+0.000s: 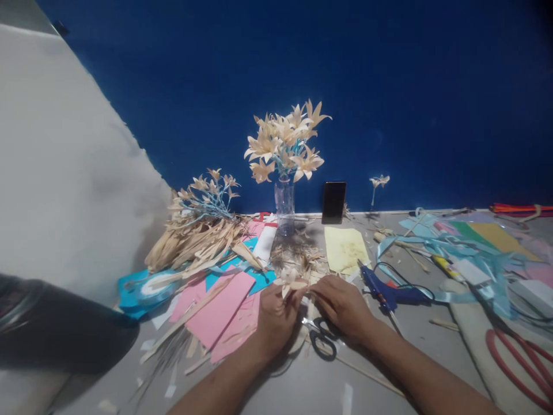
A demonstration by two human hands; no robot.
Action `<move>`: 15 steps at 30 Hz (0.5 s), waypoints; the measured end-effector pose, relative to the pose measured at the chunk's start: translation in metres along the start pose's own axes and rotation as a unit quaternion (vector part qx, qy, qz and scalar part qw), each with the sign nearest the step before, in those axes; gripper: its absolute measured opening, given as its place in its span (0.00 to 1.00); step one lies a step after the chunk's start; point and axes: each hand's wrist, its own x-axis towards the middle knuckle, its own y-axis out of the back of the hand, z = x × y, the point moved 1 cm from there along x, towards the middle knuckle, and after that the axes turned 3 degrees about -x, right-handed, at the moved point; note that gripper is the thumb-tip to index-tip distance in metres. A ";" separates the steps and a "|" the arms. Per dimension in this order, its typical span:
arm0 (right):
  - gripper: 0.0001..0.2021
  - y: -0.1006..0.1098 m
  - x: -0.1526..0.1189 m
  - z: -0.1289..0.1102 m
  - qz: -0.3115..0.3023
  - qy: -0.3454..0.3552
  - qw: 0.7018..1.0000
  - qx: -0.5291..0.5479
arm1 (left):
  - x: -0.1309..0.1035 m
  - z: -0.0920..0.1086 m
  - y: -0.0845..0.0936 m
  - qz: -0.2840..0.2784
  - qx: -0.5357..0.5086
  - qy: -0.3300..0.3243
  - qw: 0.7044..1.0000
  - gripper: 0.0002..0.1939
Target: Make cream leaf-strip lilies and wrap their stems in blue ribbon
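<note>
A pale husk flower [290, 281] rises from the closed fingers of my left hand [279, 314]. My right hand [341, 305] is beside it, its fingertips pinched close to the flower's base; what they grip is too small to make out. Black-handled scissors [323, 344] lie on the table below and between both hands. Behind them, a clear vase [284, 204] holds a bunch of similar flowers [287, 138] on light blue stems.
Pink sheets [220, 308], dried husks [194, 242] and a blue tape roll lie left. A yellow sheet [345, 249], blue glue gun [389, 293], red-handled scissors [518, 357] and blue ribbons are right. A phone [334, 203] leans on the wall. A dark cylinder [64, 325] stands far left.
</note>
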 end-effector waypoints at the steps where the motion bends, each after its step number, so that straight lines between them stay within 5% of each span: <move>1: 0.12 0.000 0.000 0.000 -0.004 0.004 1.000 -0.008 | 0.000 0.000 0.000 0.004 0.003 0.003 1.000 0.08; 15: 0.11 -0.007 -0.003 -0.001 -0.044 0.010 0.997 -0.070 | 0.006 -0.001 0.003 0.036 -0.016 0.097 0.995 0.07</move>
